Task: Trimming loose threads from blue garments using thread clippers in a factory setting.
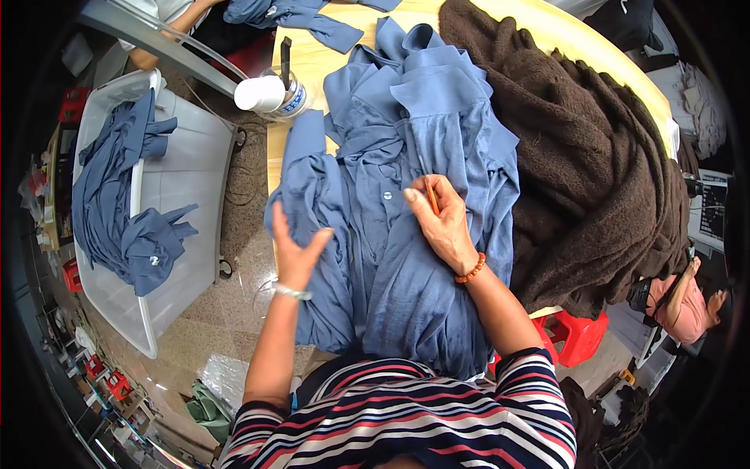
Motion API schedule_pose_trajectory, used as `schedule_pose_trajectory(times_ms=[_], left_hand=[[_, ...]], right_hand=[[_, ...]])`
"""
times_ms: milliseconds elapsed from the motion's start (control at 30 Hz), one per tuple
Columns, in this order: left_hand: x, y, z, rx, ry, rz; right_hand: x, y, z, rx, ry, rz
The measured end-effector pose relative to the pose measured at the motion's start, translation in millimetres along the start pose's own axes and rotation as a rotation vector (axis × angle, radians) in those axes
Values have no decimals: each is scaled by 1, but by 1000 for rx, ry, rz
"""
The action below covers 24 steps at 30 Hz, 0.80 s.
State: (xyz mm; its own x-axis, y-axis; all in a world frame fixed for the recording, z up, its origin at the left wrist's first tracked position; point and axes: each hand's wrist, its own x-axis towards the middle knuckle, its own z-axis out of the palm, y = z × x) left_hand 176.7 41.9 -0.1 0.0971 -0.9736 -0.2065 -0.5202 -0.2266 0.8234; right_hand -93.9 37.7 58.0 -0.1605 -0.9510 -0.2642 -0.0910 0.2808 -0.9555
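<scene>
While shirts (391, 250) drape the table (562, 19), a bin (187, 180) stands alongside.

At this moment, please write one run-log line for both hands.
left hand: open over blue garment; right hand: holding slim orange tool; brown cloth: right of garment; white bin: left of garment

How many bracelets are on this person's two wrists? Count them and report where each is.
2: a pale bracelet just behind the left hand, and an orange beaded bracelet just behind the right hand. Both wrists are bare of sleeves.
</scene>
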Motion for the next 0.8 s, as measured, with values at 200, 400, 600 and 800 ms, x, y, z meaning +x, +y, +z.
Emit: schedule_pose_trajectory(times_ms=[200,400,600,800], left_hand=[[26,-4,16,637,1,184],[17,55,20,471,98,415],[23,65,63,111,-94,347],[-3,132,66,-318,-496,236]], right_hand=[[-6,-19,10,-774,149,-177],[-13,-25,-18,-830,64,-8],[-37,-21,-70,-135,236,-58],[-82,-14,-80,241,273,26]])
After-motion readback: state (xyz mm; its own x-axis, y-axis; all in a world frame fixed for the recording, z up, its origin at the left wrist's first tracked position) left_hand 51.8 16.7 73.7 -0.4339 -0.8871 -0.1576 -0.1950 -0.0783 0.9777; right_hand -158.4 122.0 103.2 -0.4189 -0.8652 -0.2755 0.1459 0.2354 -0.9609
